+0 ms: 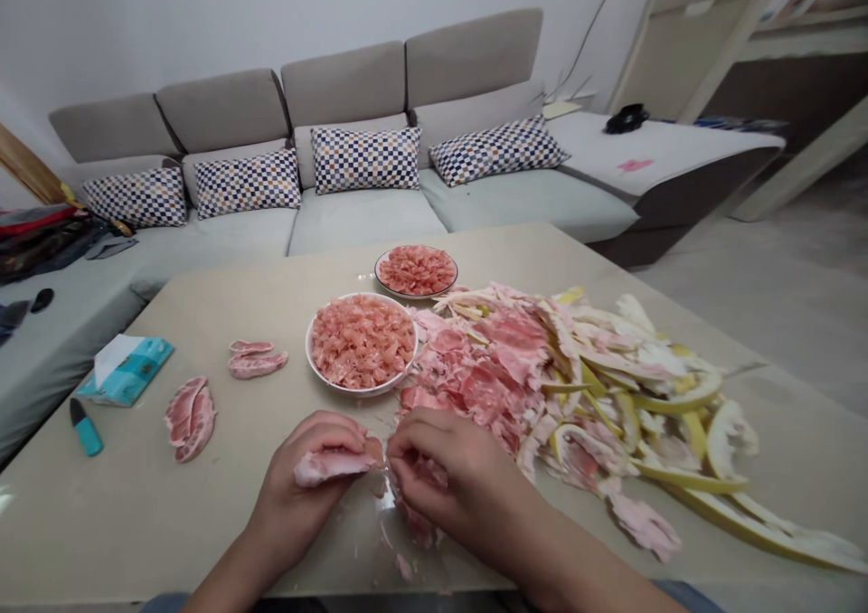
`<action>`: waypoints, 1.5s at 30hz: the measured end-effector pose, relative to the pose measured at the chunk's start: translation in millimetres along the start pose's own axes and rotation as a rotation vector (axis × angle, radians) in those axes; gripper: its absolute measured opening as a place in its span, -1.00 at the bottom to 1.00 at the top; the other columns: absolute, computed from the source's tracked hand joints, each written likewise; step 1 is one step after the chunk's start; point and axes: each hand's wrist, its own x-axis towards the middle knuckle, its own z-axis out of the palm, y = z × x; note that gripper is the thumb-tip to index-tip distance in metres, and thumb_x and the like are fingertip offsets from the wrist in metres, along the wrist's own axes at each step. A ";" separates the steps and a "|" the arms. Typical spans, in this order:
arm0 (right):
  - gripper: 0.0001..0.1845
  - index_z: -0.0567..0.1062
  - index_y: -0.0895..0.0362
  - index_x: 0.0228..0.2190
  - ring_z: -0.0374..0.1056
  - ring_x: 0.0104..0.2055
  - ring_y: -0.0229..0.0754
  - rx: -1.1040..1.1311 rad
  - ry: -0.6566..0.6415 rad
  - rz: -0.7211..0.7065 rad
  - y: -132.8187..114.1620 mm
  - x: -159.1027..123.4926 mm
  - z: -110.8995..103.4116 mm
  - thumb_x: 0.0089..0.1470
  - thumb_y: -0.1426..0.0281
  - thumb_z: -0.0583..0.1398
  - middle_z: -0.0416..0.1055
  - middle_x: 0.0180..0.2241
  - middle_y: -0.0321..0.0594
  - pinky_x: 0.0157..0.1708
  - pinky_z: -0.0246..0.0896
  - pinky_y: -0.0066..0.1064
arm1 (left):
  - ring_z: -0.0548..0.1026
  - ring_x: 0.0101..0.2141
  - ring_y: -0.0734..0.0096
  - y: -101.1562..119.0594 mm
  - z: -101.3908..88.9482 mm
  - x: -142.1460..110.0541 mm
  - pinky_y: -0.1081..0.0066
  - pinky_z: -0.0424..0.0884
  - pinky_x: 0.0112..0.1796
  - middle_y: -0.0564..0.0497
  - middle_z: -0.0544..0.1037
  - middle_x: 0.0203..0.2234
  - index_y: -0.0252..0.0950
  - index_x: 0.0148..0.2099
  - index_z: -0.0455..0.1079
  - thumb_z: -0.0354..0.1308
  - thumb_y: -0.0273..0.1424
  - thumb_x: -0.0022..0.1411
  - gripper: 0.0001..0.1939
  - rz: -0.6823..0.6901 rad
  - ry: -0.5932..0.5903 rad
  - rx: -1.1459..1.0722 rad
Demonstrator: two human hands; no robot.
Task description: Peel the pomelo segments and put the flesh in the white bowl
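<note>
Nearest the camera, over the desk [136,523], the left hand's grip [305,477] is clamped on a pink pomelo segment [330,466], and the right hand's grip [448,468] is pinched together on the segment's torn end. Going rightward across the desk lie a teal marker [86,428], a tissue packet [126,373], peeled membranes [190,419], a white bowl [359,392] of pink pulp, a fuller plate [400,292] farther off, and a heap of yellow rind [576,396]

bare hands [448,468], bare forearms [597,568], blue-grey trousers [684,597] at the lower edge
</note>
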 end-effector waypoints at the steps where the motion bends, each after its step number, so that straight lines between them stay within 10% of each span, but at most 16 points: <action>1: -0.85 0.52 0.15 -0.46 0.36 -0.39 -0.22 0.020 -0.001 0.011 -0.5 0.4 -1.2 0.00 0.58 0.17 0.45 -0.46 -0.23 -0.38 0.25 -0.47 | 0.54 -0.22 0.27 0.1 -0.1 0.3 0.33 0.43 -0.15 -0.01 0.57 -0.31 -0.16 -0.25 0.50 0.28 -0.49 0.15 -0.88 0.002 0.003 -0.004; 21: -0.88 0.47 0.15 -0.47 0.34 -0.43 -0.24 -0.034 -0.030 0.044 -3.2 0.4 -5.5 0.01 0.55 0.14 0.43 -0.46 -0.23 -0.43 0.19 -0.48 | 0.52 -0.19 0.32 -4.5 -0.2 0.1 0.35 0.40 -0.11 0.02 0.54 -0.31 -0.17 -0.26 0.50 0.27 -0.52 0.15 -0.87 -0.008 0.003 -0.032; 31: -0.82 0.56 0.08 -0.40 0.41 -0.32 -0.20 -0.159 -0.364 0.183 10.4 -1.5 -6.0 0.04 0.56 0.19 0.50 -0.33 -0.22 -0.36 0.15 -0.46 | 0.55 -0.25 0.35 -11.5 2.8 0.8 0.42 0.41 -0.16 0.01 0.58 -0.30 -0.26 -0.17 0.41 0.40 -0.45 0.00 -0.66 -0.504 0.151 -0.522; 36: -0.75 0.51 0.13 -0.59 0.39 -0.43 -0.18 -0.162 -0.339 0.301 8.8 0.1 -6.0 0.06 0.30 0.28 0.48 -0.51 -0.25 -0.43 0.14 -0.43 | 0.54 -0.26 0.40 -11.2 6.5 -0.7 0.47 0.41 -0.17 0.02 0.60 -0.31 -0.29 -0.12 0.40 0.43 -0.44 -0.03 -0.59 -0.632 0.232 -0.699; 41: -0.74 0.52 0.11 -0.20 0.40 -0.17 -0.11 -0.064 -0.187 0.228 7.9 2.2 -6.1 0.02 0.56 0.24 0.50 -0.19 -0.16 -0.22 0.24 -0.35 | 0.57 -0.25 0.39 -7.8 6.7 1.4 0.46 0.46 -0.15 -0.04 0.63 -0.31 -0.35 -0.21 0.49 0.40 -0.46 0.02 -0.74 -0.704 0.217 -0.869; 45: -0.78 0.53 0.10 -0.22 0.40 -0.32 -0.16 0.124 -0.102 0.282 5.6 4.4 2.6 0.05 0.32 0.31 0.49 -0.36 -0.24 -0.32 0.26 -0.38 | 0.58 -0.28 0.40 -3.2 10.0 2.5 0.47 0.48 -0.18 -0.05 0.63 -0.30 -0.35 -0.19 0.50 0.39 -0.48 0.04 -0.75 -0.731 0.242 -0.903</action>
